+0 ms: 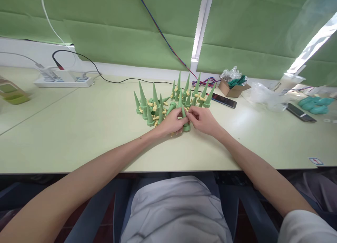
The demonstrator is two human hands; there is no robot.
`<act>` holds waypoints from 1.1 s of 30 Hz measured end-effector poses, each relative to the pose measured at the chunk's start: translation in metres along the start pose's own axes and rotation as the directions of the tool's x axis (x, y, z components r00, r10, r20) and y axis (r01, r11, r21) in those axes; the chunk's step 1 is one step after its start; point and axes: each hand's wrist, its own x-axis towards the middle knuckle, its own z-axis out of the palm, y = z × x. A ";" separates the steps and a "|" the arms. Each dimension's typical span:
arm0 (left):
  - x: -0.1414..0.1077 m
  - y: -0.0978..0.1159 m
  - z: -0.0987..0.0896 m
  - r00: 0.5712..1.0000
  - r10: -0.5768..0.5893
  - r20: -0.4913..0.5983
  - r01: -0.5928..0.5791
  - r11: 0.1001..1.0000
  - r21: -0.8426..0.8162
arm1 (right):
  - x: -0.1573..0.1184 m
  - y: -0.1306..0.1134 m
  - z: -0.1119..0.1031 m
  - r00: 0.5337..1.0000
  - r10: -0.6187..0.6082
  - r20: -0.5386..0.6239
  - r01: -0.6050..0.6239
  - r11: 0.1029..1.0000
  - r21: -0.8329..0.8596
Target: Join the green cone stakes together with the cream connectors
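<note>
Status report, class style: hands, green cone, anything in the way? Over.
Left hand holds green cone. Right hand pinched close beside it. Other cones crowded just beyond.

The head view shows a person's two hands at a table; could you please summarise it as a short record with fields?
Left hand: holds a green tapering cone
Right hand: fingertips close to that cone; contact unclear
Cluster: other green cones among small yellow fittings
Right of cluster: dark rectangular phone, with a small brown cardboard box behind it
Left side: white rectangular power strip
Surface: pale yellow-green tabletop
</note>
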 end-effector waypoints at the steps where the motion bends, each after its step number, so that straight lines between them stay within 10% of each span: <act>1: 0.000 0.000 0.000 1.000 -0.003 -0.001 0.003 1.000 0.007 | 0.000 0.000 0.000 1.000 0.002 0.000 -0.002 1.000 0.003; 33: -0.001 -0.002 0.001 0.999 0.004 -0.047 -0.004 1.000 0.007 | 0.000 0.001 0.004 1.000 -0.008 -0.028 0.008 1.000 0.008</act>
